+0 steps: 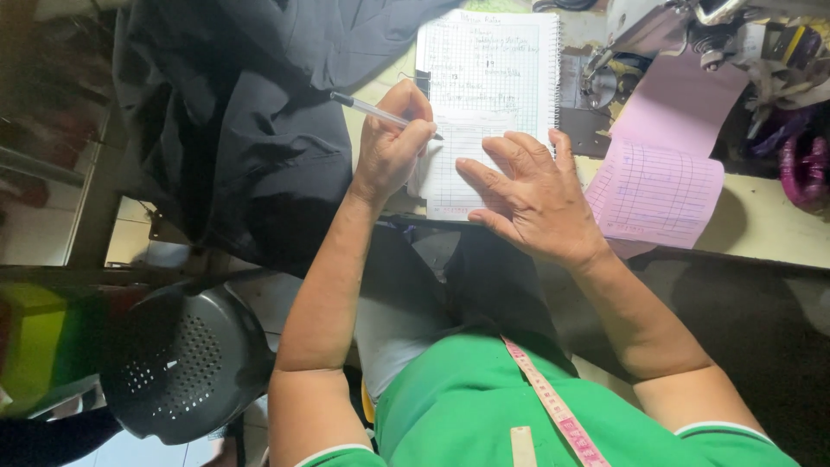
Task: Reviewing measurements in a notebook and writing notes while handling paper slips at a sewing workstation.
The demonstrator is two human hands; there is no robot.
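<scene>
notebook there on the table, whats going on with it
A person in a green shirt is writing in a spiral-bound grid notebook. The left hand holds a pen with its tip on the page, and the right hand lies flat on the lower page. A pink lined sheet lies to the right, dark fabric to the left, and a measuring tape hangs at the chest.

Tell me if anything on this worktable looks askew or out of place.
The pink lined sheet droops over the table edge, held by nothing. The dark cloth also spills off the left side. The left hand holds a pen on the notebook; the right hand lies flat on it.
</scene>
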